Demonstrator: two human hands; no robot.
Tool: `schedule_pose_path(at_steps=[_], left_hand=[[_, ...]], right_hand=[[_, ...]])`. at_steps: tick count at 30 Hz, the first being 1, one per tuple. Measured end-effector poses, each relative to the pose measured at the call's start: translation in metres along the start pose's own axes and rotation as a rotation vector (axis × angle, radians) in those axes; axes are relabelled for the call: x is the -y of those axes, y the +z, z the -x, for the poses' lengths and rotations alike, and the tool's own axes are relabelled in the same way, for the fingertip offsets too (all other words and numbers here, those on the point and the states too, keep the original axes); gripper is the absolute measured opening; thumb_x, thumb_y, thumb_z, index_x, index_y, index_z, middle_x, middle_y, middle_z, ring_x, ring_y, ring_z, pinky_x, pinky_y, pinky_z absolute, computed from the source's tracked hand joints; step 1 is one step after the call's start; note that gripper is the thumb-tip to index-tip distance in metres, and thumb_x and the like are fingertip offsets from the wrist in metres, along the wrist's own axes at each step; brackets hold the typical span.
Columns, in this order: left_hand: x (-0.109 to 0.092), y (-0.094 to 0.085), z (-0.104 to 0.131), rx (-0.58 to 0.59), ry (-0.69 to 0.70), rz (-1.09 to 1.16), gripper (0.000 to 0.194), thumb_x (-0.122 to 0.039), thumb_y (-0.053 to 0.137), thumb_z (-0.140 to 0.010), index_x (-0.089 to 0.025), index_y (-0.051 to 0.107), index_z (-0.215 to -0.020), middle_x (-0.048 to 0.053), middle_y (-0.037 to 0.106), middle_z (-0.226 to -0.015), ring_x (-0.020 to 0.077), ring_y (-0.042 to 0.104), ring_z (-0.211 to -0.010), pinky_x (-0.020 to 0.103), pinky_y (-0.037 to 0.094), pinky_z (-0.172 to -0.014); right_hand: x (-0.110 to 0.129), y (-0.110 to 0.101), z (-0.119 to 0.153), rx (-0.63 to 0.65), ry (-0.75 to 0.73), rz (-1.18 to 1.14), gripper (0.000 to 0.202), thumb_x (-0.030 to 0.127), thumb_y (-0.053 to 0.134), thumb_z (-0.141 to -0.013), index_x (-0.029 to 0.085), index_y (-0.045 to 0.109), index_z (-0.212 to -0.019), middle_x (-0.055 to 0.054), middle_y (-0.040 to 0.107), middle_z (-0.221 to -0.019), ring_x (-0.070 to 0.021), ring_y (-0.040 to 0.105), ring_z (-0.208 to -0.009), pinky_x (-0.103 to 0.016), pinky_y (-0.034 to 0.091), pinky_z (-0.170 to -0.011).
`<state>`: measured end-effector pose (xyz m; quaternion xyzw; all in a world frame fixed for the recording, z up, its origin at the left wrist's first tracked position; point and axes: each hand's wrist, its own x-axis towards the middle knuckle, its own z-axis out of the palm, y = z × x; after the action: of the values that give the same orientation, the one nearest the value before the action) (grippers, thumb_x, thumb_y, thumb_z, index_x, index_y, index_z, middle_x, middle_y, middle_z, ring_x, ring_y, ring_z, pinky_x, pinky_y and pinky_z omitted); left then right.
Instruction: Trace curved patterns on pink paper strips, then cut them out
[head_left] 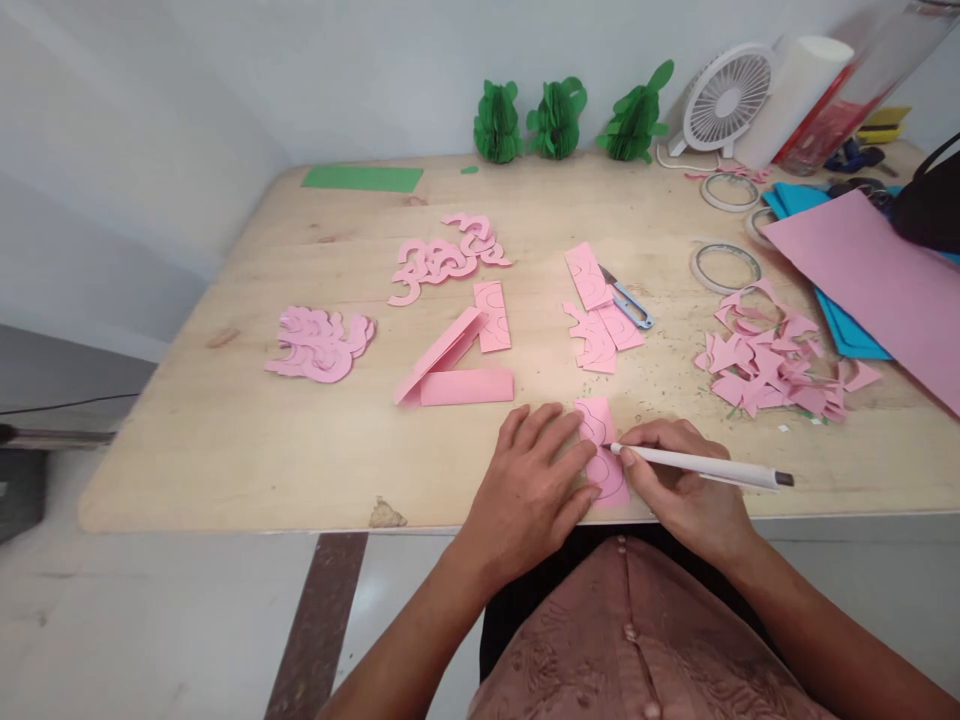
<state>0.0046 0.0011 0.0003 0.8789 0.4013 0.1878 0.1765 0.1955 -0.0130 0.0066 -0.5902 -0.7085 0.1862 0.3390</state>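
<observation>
At the near edge of the bench [225,440], the left hand [529,490] lies flat, fingers spread, holding down a pink strip [607,490] with curved lines; the right hand's [686,490] grip is closed around a white pen [697,463], tip at the strip. Beyond are folded pink papers [466,387], then green paper figures [556,120] by the wall.

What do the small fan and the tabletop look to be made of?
Fan: probably white plastic, satin, judging by its smooth moulded grille.
Tabletop: wood or a wood-look surface, pale and fairly matt, with grain and darker knots showing.
</observation>
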Motion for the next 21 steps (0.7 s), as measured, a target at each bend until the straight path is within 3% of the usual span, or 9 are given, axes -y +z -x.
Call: schedule_pose_path(at_steps=[21], left_hand=[[-0.0019, -0.0014, -0.0002, -0.002, 0.000, -0.010, 0.023, -0.030, 0.050, -0.090, -0.021, 0.058, -0.110, 0.008, 0.055, -0.131, 0.0267, 0.040, -0.129, 0.049, 0.026, -0.111]], right_hand=[[0.0001, -0.0083, 0.0052, -0.009, 0.097, -0.063, 0.010, 0.028, 0.056, -0.085, 0.023, 0.064, -0.081, -0.001, 0.070, -0.078, -0.0189, 0.065, -0.073, -0.032, 0.050, -0.066]])
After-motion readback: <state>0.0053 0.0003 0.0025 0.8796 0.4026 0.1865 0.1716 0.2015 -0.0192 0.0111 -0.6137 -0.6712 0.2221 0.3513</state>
